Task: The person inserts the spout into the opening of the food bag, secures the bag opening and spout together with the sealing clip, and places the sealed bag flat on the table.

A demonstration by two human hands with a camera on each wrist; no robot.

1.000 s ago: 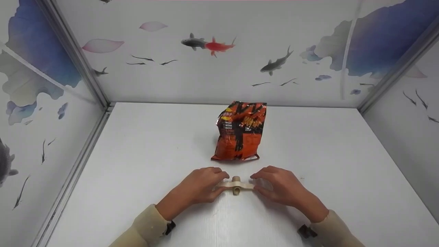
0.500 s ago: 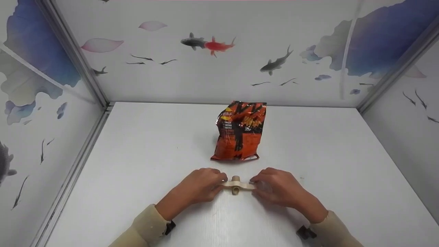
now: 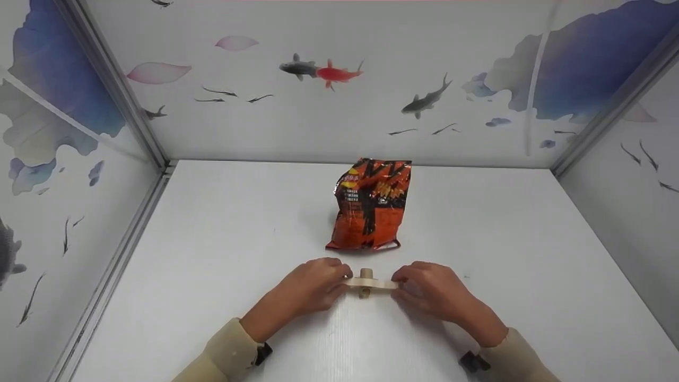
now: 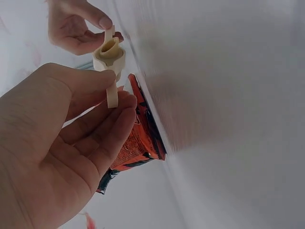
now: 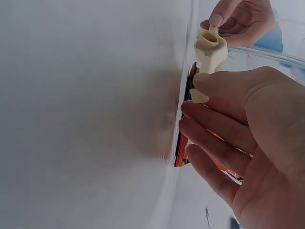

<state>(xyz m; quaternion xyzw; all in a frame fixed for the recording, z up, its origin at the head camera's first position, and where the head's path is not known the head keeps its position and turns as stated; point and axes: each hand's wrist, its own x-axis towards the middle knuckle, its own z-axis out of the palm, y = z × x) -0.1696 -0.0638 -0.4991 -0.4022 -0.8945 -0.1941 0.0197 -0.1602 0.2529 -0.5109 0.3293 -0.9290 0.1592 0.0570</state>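
Observation:
Between my hands is a small cream-coloured part (image 3: 366,274) with a hollow tube through its middle and a flat arm on each side. My left hand (image 3: 316,286) pinches the left arm between thumb and fingers. The opposite arm is pinched by my right hand (image 3: 437,291) in the same way. One open end of the tube (image 4: 111,46) shows in the left wrist view, and the right wrist view has the flat arm end (image 5: 199,96) at my right thumb and fingers. Just beyond stands an orange-and-black snack bag (image 3: 371,217), slightly crumpled.
A white tabletop (image 3: 238,223) lies under everything. Upright panels printed with fish and leaves, such as the back panel (image 3: 371,116), enclose it at the back and both sides, with metal posts (image 3: 122,85) at the corners.
The cream part has tipped slightly and shifted a little away from me. My left fingertips have drawn in on its arm, and my right hand has moved slightly right. The bag stays put.

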